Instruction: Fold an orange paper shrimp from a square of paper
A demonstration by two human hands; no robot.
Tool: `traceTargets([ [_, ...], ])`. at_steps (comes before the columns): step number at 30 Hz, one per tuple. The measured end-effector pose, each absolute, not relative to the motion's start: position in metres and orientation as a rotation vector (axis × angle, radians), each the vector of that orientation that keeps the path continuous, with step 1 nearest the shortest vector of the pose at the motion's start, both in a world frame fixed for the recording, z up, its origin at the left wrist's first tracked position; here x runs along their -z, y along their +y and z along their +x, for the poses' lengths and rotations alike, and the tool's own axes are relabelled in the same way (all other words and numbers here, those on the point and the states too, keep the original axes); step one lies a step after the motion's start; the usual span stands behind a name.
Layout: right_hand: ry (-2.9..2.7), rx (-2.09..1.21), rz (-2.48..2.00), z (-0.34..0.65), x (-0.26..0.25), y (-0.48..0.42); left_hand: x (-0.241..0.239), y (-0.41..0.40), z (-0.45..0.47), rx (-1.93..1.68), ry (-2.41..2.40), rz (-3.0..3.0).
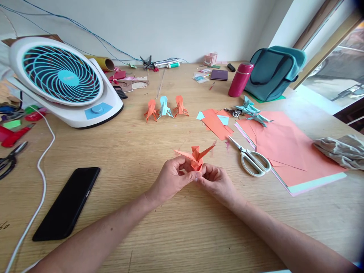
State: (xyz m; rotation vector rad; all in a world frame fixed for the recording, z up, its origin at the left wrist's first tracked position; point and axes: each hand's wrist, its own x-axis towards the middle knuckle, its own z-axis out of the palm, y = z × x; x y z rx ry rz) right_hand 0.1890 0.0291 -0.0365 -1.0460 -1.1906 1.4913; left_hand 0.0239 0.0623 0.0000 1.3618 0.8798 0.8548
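Head view, centre: left hand [172,177] and right hand [218,182], fingers pinching orange folded paper [196,156]; squeezing too hard could crush or tear its thin flaps.

The paper [196,157] is orange, matte and already creased into a compact figure, with two long, narrow points spreading outward in a wide V, the one on the right climbing more steeply, the one on the left lying flatter. Between them a short, blunt flap stands upright, and beneath it layered folds gather into a small pocketed body. It is held roughly upright, its lower end pinched between the thumbs and fingers of the left hand [178,174] and right hand [217,183], which hide its base.
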Motion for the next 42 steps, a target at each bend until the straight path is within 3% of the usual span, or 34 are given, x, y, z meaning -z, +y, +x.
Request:
traceTargets([
  [42, -1.463, -1.281, -1.137, 0.191, 0.032, 0.022, 0.001, 0.059, 0.025, -0.776, 0.975, 1.288],
])
